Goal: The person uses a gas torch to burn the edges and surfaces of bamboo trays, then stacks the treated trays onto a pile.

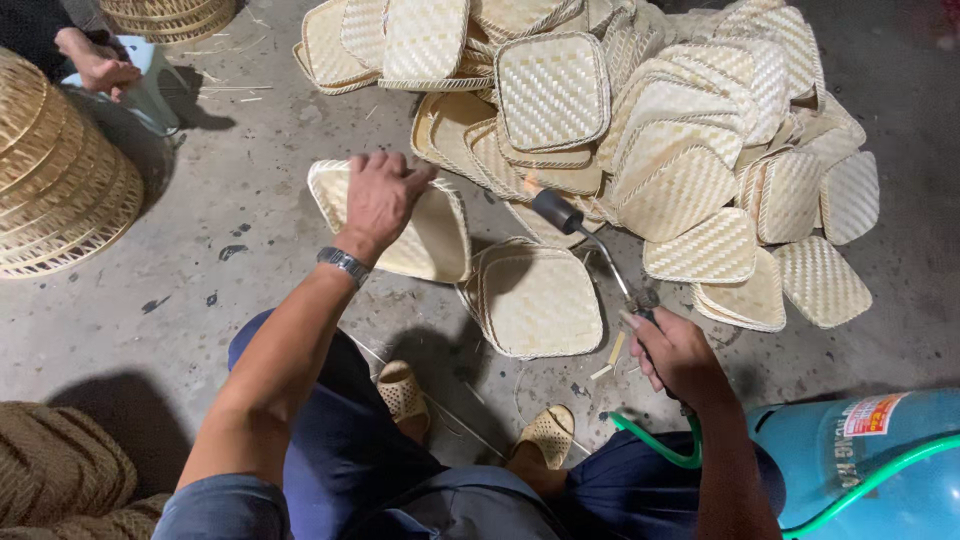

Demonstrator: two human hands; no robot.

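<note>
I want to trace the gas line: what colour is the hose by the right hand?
Green hose, seen best in the head view, looping below the right hand.

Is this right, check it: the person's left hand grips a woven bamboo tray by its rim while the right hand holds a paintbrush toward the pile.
Not quite. The head view shows the right hand holding a gas torch fed by a green hose, not a paintbrush. The left hand does grip a woven bamboo tray by its rim.
</note>
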